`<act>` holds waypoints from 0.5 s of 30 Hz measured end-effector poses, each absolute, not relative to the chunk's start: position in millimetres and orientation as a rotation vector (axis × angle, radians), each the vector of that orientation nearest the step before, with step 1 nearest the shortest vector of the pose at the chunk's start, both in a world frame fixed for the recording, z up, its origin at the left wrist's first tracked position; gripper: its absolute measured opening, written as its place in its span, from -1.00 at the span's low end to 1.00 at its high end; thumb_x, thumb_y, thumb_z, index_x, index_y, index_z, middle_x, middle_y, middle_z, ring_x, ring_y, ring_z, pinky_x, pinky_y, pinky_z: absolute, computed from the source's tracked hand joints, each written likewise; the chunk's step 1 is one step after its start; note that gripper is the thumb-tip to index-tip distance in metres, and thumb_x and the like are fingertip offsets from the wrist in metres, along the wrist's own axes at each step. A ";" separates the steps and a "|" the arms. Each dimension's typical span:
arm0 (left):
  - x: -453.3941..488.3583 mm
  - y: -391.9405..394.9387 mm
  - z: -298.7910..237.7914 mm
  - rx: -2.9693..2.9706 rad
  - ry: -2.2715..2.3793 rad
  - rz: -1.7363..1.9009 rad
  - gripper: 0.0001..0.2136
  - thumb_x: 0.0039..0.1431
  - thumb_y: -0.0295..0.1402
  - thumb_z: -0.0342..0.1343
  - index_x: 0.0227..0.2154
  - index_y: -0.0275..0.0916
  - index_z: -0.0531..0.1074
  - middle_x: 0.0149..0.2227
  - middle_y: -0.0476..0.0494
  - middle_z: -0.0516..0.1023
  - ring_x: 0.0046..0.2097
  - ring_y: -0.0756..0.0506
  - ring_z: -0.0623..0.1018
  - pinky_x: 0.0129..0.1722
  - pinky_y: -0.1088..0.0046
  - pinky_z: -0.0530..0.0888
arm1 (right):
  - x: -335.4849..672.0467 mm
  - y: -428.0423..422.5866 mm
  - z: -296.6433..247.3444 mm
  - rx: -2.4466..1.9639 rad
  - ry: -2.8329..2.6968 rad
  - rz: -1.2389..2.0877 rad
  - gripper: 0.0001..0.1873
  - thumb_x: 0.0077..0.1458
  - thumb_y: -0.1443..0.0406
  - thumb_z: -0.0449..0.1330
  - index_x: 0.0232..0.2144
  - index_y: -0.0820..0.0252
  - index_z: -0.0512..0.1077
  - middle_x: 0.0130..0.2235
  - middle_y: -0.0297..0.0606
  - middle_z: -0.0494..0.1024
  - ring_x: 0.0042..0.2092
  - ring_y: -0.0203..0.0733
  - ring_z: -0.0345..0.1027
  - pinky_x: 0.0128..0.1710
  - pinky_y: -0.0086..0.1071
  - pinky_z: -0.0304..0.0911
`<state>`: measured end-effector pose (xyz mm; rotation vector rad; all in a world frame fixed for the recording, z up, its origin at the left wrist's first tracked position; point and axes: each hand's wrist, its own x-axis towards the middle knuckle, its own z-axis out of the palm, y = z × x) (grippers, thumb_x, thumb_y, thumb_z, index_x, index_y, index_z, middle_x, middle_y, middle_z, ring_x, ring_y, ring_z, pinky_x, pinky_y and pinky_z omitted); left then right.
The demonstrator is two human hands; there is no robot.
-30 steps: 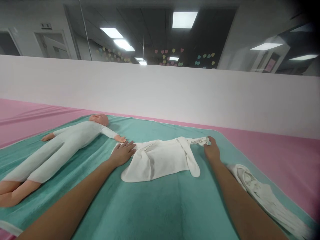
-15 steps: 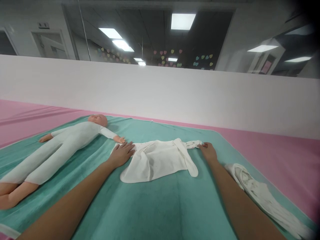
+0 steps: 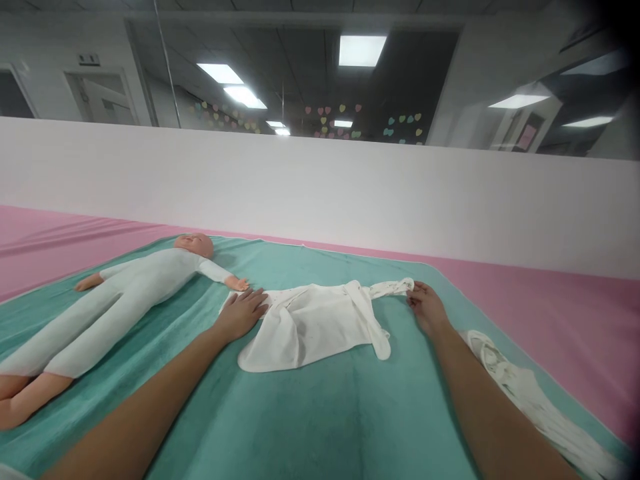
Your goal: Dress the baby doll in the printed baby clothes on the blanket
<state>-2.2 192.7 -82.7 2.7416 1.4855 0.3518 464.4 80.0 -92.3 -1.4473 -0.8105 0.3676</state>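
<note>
A small white baby shirt (image 3: 320, 320) lies spread out on the teal towel (image 3: 310, 413) in front of me. My left hand (image 3: 242, 312) rests with outstretched fingers on the shirt's left sleeve, pressing it against the towel. At the other side, my right hand (image 3: 428, 307) pinches the end of the right sleeve (image 3: 393, 288), which is drawn out sideways and a little twisted. One long flap hangs down over the shirt's right part. Just beyond my left hand is the hand of a baby doll (image 3: 150, 280), which lies on its back in a pale suit.
Another white garment (image 3: 540, 400), crumpled lengthwise, lies at the right beside my right forearm. A pink cover (image 3: 540, 293) shows around the towel. Behind stands a low white wall (image 3: 320, 187) with a large mirror or window (image 3: 310, 80) above it.
My right hand has moved outward to the right with the sleeve end, so the sleeve is stretched longer. My left hand stays on the left sleeve.
</note>
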 end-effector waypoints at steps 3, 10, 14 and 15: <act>-2.5 192.7 -82.6 2.733 1.487 0.350 -0.55 0.23 -0.07 -0.37 0.08 -0.03 0.20 0.22 -0.01 0.10 0.22 -0.18 0.10 0.12 0.09 0.07 | 463.1 79.1 -91.1 -1.502 -0.780 0.364 -0.58 -0.17 0.07 0.12 -0.25 0.18 0.32 -0.37 -0.25 0.48 -0.45 -0.23 0.33 -0.55 -0.40 0.21; -3.4 193.0 -83.8 2.747 1.482 0.369 -0.55 0.23 -0.07 -0.35 0.07 -0.04 0.21 0.21 -0.01 0.12 0.21 -0.19 0.12 0.10 0.11 0.10 | 455.2 77.7 -90.9 -1.638 -0.841 0.328 -0.50 -0.29 0.15 0.26 -0.19 0.11 0.41 -0.32 -0.24 0.49 -0.36 -0.19 0.35 -0.38 -0.35 0.23; -3.2 192.3 -82.7 2.752 1.478 0.370 -0.57 0.23 -0.09 -0.35 0.07 -0.03 0.21 0.21 -0.01 0.13 0.21 -0.19 0.13 0.11 0.09 0.10 | 465.9 73.4 -94.1 -1.324 -0.821 0.445 -0.46 -0.27 0.21 0.26 -0.12 0.08 0.35 -0.25 -0.29 0.47 -0.26 -0.22 0.36 -0.32 -0.39 0.26; -3.1 191.9 -82.3 2.748 1.477 0.367 -0.57 0.23 -0.09 -0.35 0.07 -0.03 0.21 0.21 -0.01 0.13 0.21 -0.19 0.13 0.11 0.08 0.09 | 470.0 72.6 -95.5 -1.220 -0.793 0.476 -0.47 -0.30 0.23 0.28 -0.16 0.08 0.35 -0.26 -0.32 0.46 -0.27 -0.24 0.36 -0.32 -0.40 0.27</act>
